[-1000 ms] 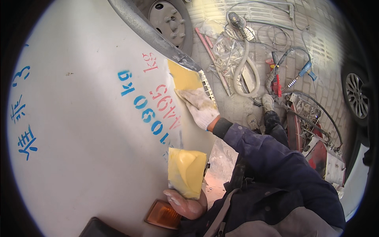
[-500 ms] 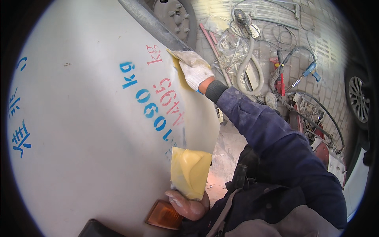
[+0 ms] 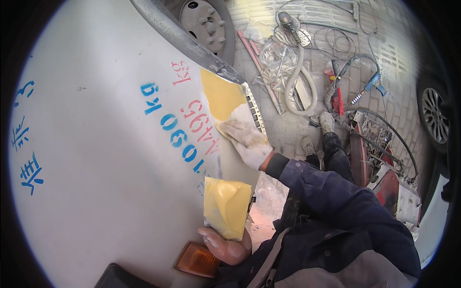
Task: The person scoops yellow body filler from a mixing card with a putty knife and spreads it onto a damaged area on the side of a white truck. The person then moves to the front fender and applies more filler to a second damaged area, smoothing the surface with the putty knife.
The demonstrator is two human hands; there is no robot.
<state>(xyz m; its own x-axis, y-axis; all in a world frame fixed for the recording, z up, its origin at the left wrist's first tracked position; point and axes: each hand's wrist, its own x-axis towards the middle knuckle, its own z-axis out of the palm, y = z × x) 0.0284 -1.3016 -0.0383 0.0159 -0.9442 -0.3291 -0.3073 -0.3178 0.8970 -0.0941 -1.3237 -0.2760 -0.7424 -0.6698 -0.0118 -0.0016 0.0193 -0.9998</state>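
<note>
A white curved vehicle panel [image 3: 96,158] with blue and red stencilled marks fills the left. On its right edge lies a patch of yellow filler [image 3: 220,93]. My right hand [image 3: 246,138], in a white glove, presses flat on the panel at the patch's lower edge; whatever is under its fingers is hidden. My left hand [image 3: 225,246], bare and smeared, holds a small flat board [image 3: 225,206] loaded with yellow filler, close against the panel below the stencils.
An orange side lamp [image 3: 197,259] sits low on the panel. A wheel [image 3: 206,24] is at the top. Hoses, a power tool [image 3: 288,21] and hand tools lie on the brick paving. Red body parts [image 3: 384,173] and another car's wheel [image 3: 434,115] are to the right.
My right hand swept up over the yellow patch, then came back down to its lower edge. The filler patch now looks wider. The left hand and board stayed put.
</note>
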